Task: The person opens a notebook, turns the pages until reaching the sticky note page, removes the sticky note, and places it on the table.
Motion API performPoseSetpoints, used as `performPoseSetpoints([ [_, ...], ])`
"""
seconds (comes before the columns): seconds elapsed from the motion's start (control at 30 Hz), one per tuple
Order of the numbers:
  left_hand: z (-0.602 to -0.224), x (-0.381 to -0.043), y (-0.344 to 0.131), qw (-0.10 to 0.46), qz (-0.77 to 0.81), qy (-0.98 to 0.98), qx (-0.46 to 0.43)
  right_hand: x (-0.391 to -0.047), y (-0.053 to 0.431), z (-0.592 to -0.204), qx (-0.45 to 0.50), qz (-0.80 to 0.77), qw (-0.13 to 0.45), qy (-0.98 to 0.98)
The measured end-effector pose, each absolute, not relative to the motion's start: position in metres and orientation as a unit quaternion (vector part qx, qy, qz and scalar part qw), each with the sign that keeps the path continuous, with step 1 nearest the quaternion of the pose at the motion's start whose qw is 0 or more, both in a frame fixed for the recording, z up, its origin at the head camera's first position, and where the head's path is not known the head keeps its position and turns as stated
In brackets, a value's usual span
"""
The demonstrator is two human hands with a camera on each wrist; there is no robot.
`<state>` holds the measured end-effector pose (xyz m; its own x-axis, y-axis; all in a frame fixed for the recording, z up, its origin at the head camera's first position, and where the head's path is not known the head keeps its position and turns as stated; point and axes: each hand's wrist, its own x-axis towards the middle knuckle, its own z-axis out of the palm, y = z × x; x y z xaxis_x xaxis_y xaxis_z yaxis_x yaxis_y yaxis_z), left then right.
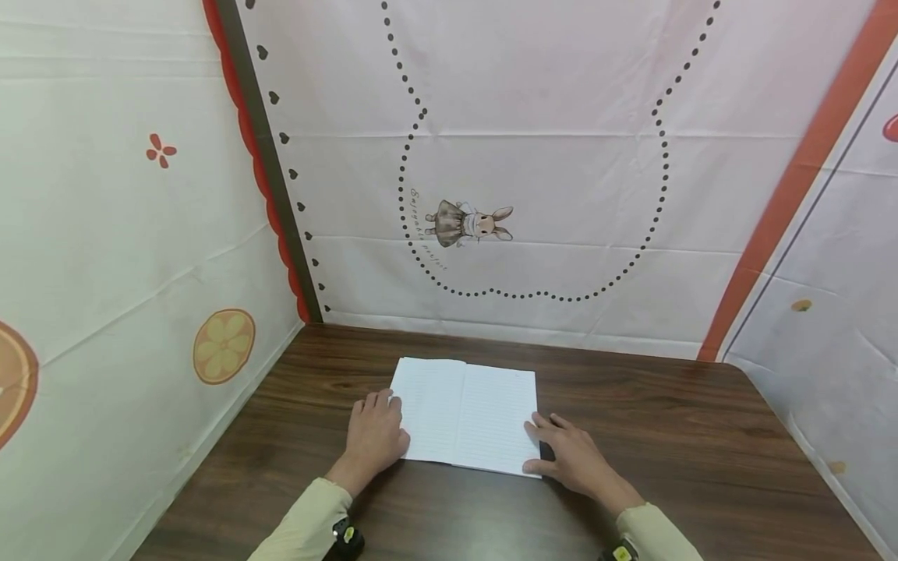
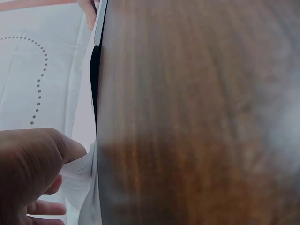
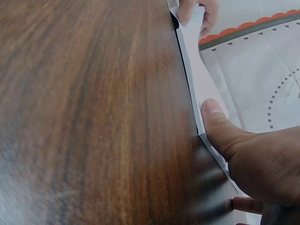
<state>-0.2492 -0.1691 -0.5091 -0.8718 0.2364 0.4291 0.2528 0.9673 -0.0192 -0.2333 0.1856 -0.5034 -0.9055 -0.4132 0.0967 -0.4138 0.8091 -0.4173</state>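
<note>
An open notebook (image 1: 463,413) with lined white pages lies on the wooden table, its spine running away from me. At its left edge rests my left hand (image 1: 376,434), the thumb pressing on the page and the fingers laid over the outer margin. My right hand (image 1: 571,456) lies at the opposite edge, fingers spread, with thumb and fingertips touching the right page. In the right wrist view, the thumb (image 3: 213,110) lies on top of the paper near the front corner. A dark cover edge (image 2: 94,70) shows beneath the pages in the left wrist view.
The dark wood-grain table (image 1: 659,436) reaches back to a white cloth wall (image 1: 561,195) printed with a rabbit and dotted lines. More printed cloth stands along the left side (image 1: 126,234) and the right side (image 1: 842,312).
</note>
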Motion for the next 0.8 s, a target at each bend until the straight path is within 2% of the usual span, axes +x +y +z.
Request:
performPoseSetpoints([
  [0.17,-0.506,-0.251,-0.168,0.207,-0.031,-0.969,-0.134,-0.234,0.185,-0.502,0.212,0.22,-0.005,-0.952],
  [0.43,-0.505,-0.25,-0.164,0.091,-0.032,-0.956,-0.276,-0.235,0.185,-0.504,0.214,0.216,-0.004,-0.953],
  [0.7,-0.504,-0.247,-0.166,0.008,-0.093,-0.969,-0.229,-0.236,0.189,-0.502,0.217,0.209,-0.015,-0.954],
  [0.8,-0.503,-0.245,-0.173,-0.005,-0.093,-0.974,-0.207,-0.238,0.192,-0.499,0.23,0.208,-0.028,-0.95],
])
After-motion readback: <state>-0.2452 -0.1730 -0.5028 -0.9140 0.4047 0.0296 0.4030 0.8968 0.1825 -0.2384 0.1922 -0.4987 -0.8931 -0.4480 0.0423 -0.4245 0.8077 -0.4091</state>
